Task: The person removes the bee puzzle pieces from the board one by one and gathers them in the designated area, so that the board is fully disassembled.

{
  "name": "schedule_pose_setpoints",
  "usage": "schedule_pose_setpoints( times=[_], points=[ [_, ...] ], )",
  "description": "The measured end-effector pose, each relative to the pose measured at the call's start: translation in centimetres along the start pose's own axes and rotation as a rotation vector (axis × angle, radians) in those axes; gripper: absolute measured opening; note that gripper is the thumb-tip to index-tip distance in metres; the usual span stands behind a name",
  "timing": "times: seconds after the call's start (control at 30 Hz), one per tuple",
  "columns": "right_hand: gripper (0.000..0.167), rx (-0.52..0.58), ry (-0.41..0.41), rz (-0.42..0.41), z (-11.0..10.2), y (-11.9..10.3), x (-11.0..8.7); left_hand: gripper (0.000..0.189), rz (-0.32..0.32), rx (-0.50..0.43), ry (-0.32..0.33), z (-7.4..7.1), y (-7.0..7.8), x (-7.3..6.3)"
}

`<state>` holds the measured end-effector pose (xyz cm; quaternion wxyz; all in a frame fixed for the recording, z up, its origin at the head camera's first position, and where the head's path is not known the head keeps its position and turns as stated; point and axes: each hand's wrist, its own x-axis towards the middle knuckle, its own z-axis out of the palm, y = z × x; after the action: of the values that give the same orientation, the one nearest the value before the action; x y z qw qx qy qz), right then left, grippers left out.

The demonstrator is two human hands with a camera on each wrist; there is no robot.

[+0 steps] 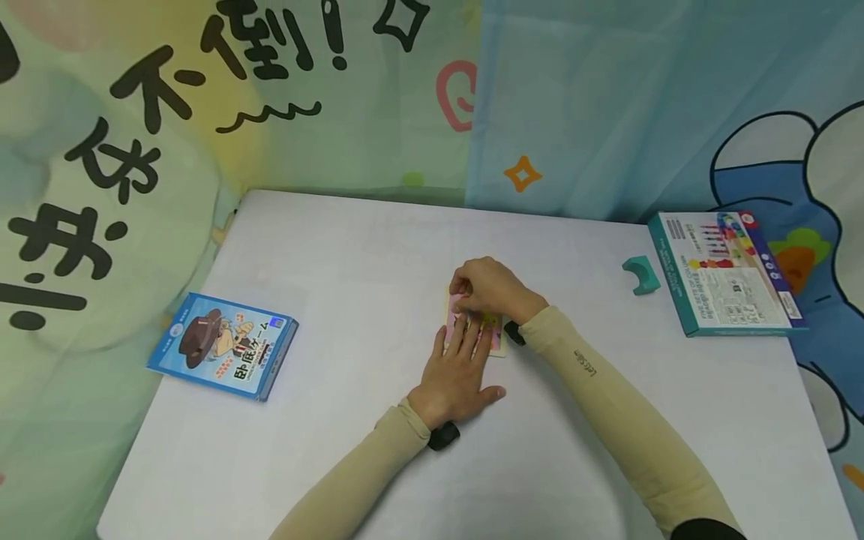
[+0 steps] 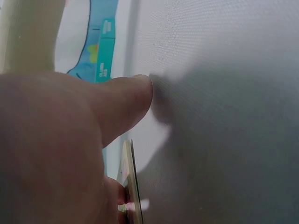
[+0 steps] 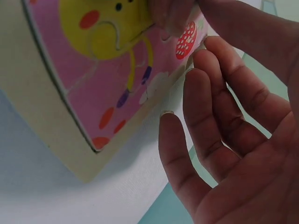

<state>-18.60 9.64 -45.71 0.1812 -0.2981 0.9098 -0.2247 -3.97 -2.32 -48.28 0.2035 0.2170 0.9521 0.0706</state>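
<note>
A small jigsaw puzzle (image 1: 498, 343) in a pale wooden frame lies on the white table, partly covered by both hands. Its pink picture (image 3: 86, 105) has a yellow character and a red, white-dotted shape at one edge. My left hand (image 1: 459, 379) rests on the puzzle with its fingers straight and thumb spread sideways. At the far edge my right hand (image 1: 496, 289) grips the puzzle between thumb and forefinger; the other fingers are bent beside the frame (image 3: 86, 163). In the left wrist view, the left thumb (image 2: 126, 100) hides much of the puzzle board (image 2: 125, 170).
A blue game box (image 1: 226, 345) lies at the table's left edge. On the right are a teal curved block (image 1: 641, 275) and a white-and-teal box (image 1: 729, 277). Printed curtains (image 1: 580, 97) hang behind the white table (image 1: 337, 262).
</note>
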Motion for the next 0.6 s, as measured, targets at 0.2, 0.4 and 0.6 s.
schedule_pose_setpoints(
  times=[0.2, 0.4, 0.6],
  points=[
    [0.024, 0.016, -0.018, 0.011, 0.12, 0.35, -0.32, 0.096, 0.011, -0.013, -0.016, -0.06, 0.17, 0.09],
    [0.024, 0.016, -0.015, 0.016, 0.31, 0.32, -0.5, 0.095, 0.017, -0.028, -0.01, -0.26, 0.05, -0.03],
    [0.026, 0.025, -0.004, 0.004, 0.34, 0.13, -0.57, 0.095, 0.009, -0.04, -0.012, -0.23, 0.01, -0.12]
  ],
)
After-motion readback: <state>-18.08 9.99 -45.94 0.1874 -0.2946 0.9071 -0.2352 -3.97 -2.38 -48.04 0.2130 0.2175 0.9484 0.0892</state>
